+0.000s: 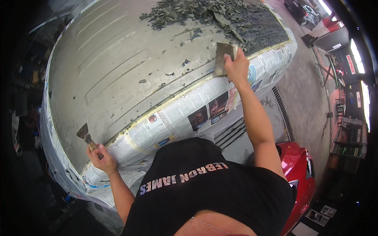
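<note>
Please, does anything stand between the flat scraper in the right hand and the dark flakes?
Nothing visible stands in the way: the flat scraper in the right hand is close beside the dark flakes on the pale panel. Whether they touch, I cannot tell.

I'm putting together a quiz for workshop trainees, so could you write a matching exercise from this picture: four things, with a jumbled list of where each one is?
Things:
1. Handled scraper
2. Rectangular scraper
3. Newspaper
4. Dark flakes

Places:
A. Along the near edge of the ribbed panel
B. In the right hand
C. Piled toward the panel's far side
D. In the left hand

Right pairs: 1-D, 2-B, 3-A, 4-C
</note>
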The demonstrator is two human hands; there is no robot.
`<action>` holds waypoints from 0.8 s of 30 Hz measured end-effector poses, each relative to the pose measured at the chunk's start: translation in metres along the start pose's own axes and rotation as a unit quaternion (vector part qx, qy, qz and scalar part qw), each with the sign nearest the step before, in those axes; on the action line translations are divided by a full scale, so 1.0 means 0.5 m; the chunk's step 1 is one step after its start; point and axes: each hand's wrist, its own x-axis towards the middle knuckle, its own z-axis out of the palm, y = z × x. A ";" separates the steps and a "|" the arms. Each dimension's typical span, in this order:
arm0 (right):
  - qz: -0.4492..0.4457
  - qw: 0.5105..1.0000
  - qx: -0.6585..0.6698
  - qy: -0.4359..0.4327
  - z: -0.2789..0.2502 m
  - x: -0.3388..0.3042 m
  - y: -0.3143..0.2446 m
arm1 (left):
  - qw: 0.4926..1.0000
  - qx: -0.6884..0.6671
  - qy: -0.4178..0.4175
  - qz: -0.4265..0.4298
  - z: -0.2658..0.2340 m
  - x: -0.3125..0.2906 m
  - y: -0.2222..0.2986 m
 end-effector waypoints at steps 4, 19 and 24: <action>-0.010 1.000 0.017 0.002 -0.001 -0.018 -0.017 | 1.000 -0.002 -0.001 -0.004 -0.003 -0.002 -0.001; 0.029 0.973 0.163 0.160 -0.065 0.063 0.004 | 1.000 -0.009 0.016 -0.007 -0.001 0.004 -0.001; -0.313 0.947 0.070 0.013 -0.075 0.032 -0.028 | 1.000 -0.003 0.010 -0.019 -0.006 0.001 -0.004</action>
